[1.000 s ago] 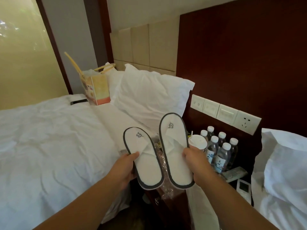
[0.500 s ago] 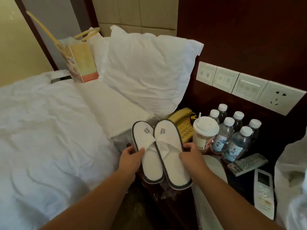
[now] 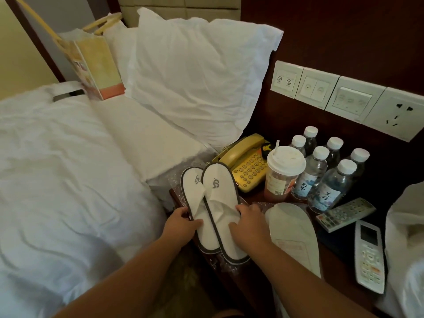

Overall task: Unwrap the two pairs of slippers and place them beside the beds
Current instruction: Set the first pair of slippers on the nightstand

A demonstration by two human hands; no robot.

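Observation:
I hold a pair of white slippers with grey trim side by side over the nightstand's left edge. My left hand [image 3: 183, 224] grips the left slipper [image 3: 193, 200] at its side. My right hand [image 3: 249, 223] grips the right slipper [image 3: 220, 203], which overlaps the left one. Crinkled clear plastic wrap [image 3: 176, 180] lies under them. A second pair of slippers [image 3: 292, 235], soles up in its wrapper, rests on the nightstand just right of my right hand. The left bed [image 3: 57, 180] is beside my left arm; the right bed's bedding [image 3: 406, 237] shows at the right edge.
The dark nightstand [image 3: 339, 249] carries a yellow telephone [image 3: 245, 166], a lidded drink cup [image 3: 283, 173], several water bottles [image 3: 325, 177] and two remote controls [image 3: 369, 255]. A pillow [image 3: 197, 74] and paper bag [image 3: 94, 63] sit on the left bed. Wall switches [image 3: 348, 99] line the headboard.
My hands brought the two slippers together and lowered them from chest height toward the nightstand's left edge. The view tilted down, revealing the telephone, remotes and second pair.

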